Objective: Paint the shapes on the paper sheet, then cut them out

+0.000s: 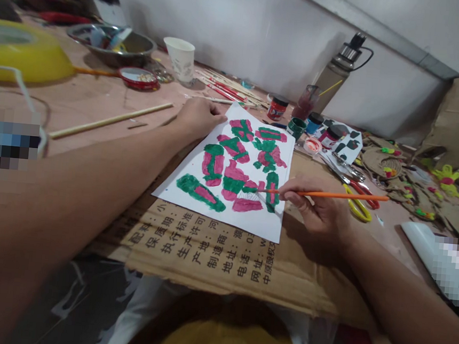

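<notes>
Pinching orange paintbrush (343,195) in right fingers (292,195), aimed left over painted paper (252,166); touching far edge with left fingers (219,118) of unclear spread.

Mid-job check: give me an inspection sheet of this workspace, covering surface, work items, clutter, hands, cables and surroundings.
Surface: printed cardboard on a pinkish table.
Work items: paper with green and pink painted shapes; orange brush, tip at the paper.
Clutter: metal bowl, cup, red jar, yellow-handled scissors.
Hands: left hand at the paper's upper-left edge; right hand grips the brush.
Cables: no sure one; a white cord-like loop at far left is unclear.
Surroundings: pale wall behind, flask near it.
</notes>
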`<state>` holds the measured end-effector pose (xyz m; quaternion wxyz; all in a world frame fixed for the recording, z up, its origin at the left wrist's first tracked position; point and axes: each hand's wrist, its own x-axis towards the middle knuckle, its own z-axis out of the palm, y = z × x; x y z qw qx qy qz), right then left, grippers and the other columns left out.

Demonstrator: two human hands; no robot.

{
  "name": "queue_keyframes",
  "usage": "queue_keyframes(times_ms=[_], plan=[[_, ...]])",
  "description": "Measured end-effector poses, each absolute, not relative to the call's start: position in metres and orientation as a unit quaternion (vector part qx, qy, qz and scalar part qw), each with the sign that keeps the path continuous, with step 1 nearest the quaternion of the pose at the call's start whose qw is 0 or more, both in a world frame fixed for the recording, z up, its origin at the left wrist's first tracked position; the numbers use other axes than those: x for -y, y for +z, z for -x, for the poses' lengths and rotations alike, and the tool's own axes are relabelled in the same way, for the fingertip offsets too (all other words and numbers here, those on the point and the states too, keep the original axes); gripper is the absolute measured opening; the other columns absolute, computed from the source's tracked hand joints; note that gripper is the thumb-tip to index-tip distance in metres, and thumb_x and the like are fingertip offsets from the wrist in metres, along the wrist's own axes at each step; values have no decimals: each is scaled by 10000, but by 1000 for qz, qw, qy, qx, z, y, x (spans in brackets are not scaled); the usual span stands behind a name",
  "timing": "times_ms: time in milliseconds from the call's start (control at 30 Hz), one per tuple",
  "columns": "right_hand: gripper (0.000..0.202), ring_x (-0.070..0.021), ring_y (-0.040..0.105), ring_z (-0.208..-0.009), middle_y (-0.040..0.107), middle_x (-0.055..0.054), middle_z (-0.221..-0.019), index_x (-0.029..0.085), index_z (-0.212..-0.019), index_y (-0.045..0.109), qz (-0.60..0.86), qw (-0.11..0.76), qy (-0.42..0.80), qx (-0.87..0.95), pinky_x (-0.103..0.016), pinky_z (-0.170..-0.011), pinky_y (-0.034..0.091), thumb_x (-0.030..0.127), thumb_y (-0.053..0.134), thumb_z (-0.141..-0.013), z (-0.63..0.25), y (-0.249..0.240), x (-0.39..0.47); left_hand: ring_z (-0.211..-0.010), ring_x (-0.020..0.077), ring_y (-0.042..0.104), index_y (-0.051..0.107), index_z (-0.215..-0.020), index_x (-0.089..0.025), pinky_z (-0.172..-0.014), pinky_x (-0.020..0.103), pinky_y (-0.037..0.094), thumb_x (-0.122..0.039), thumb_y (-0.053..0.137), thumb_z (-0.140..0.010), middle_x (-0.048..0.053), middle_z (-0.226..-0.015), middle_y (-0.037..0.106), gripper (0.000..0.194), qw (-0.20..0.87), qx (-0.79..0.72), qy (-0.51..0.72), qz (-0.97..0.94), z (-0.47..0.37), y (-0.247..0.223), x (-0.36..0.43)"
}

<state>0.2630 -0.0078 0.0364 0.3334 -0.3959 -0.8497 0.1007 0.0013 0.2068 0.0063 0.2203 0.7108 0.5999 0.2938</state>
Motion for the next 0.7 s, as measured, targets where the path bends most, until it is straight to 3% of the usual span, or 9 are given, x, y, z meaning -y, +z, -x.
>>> queue_keyframes(times_ms=[433, 700], plan=[[206, -230, 792, -892, 833, -54, -956, 254, -1026, 755, 380, 332, 52, 862, -349, -835, 650, 294, 588, -1139, -265, 35, 5, -966, 206, 623, 683, -791, -233, -889, 311, 445, -304, 732, -966, 4, -859, 754, 195, 223, -606, 285, -708, -1, 8, -203], [175, -222, 793, -897, 838, -51, -974, 252, -1033, 772, 389, 350, 93, 847, -337, -845, 641, 278, 629, -1129, -263, 36, 8, -950, 223, 633, 711, -827, -204, -898, 342, 456, -325, 727, -965, 63, -975, 785, 183, 205, -612, 274, -713, -1, 7, -206]])
